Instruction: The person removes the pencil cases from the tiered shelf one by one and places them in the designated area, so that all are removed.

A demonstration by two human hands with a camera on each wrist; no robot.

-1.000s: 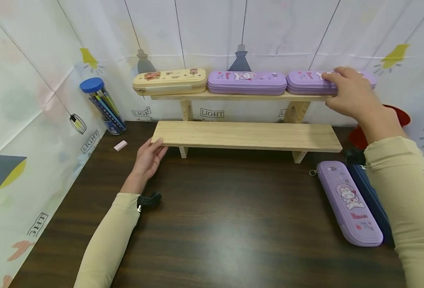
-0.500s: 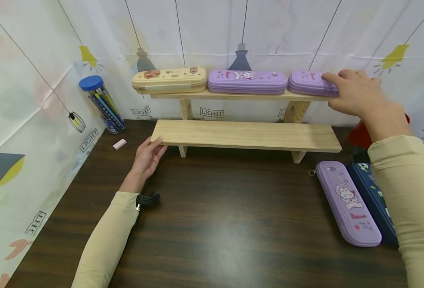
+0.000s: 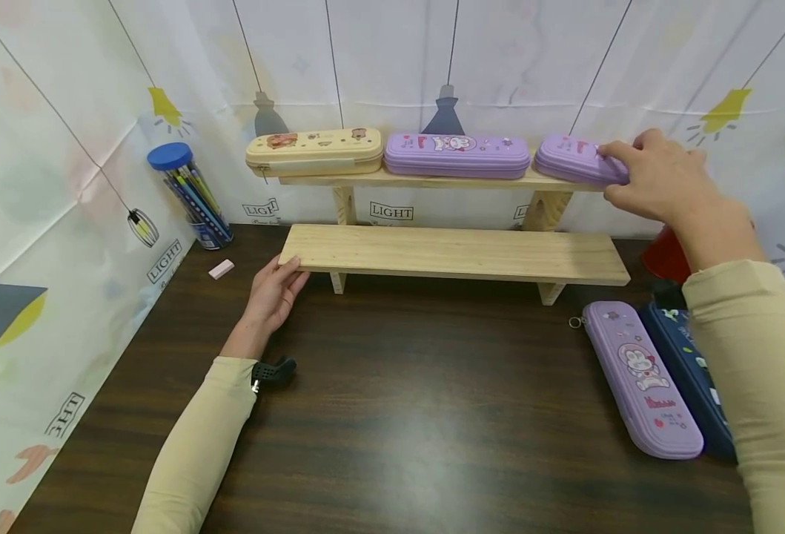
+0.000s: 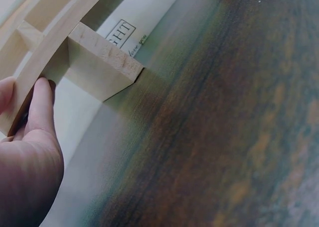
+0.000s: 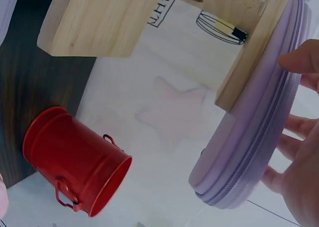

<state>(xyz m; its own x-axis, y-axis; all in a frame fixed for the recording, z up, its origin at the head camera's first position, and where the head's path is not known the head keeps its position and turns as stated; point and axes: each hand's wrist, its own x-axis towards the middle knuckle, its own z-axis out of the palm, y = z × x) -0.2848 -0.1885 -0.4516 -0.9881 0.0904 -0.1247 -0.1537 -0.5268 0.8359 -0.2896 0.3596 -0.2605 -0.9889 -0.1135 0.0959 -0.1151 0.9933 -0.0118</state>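
Observation:
My left hand (image 3: 273, 295) pinches the left end of the lower board of a two-tier wooden shelf (image 3: 459, 252), thumb on top and fingers underneath. My right hand (image 3: 666, 178) holds a purple pencil case (image 3: 575, 157) at the right end of the upper tier, covering its right part in the head view. That case sits slightly askew, and in the right wrist view its end juts past the upper board (image 5: 239, 82), with the thumb against its zippered side. Left of it on the same tier are another purple pencil case (image 3: 457, 156) and a cream pencil case (image 3: 315, 150).
On the table at right, a purple pencil case (image 3: 642, 382) lies beside a navy patterned one (image 3: 689, 371). A red bucket (image 5: 75, 160) stands behind them. At left are a blue-lidded tub of pencils (image 3: 195, 196) and a small pink eraser (image 3: 222, 269).
The right-hand purple case has turned slightly, its right end coming forward, and my right hand has shifted a little right with it. My left hand keeps its hold on the lower board.

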